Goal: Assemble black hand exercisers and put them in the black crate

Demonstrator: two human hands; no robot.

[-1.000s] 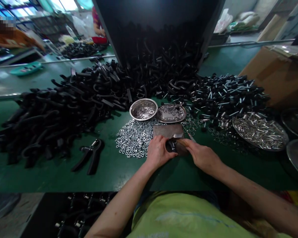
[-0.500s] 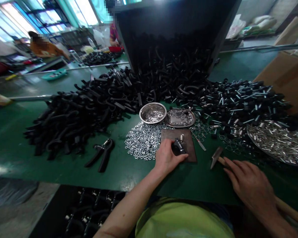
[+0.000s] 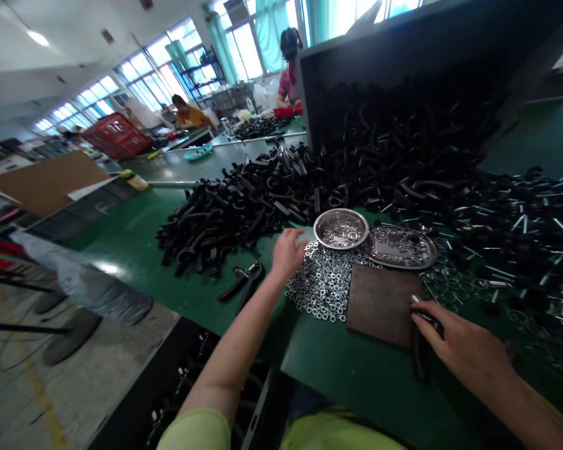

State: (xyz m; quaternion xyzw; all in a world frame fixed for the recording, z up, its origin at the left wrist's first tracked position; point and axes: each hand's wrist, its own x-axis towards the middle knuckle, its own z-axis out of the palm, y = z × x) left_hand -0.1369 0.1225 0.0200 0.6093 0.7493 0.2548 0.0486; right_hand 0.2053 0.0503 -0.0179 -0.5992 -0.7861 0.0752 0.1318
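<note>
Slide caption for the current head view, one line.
Left hand beside loose metal nuts; right hand holding a black part at the edge of a flat plate.

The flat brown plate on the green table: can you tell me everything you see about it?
The plate is a thin, roughly square slab, dull brown-grey with faint blotches; it looks like metal. It lies flat on the green table. Small metal rings are heaped by its left edge, and a shiny tray sits just beyond its far edge. The right hand holds a black part at its right edge; I can't tell whether that touches it.
</note>
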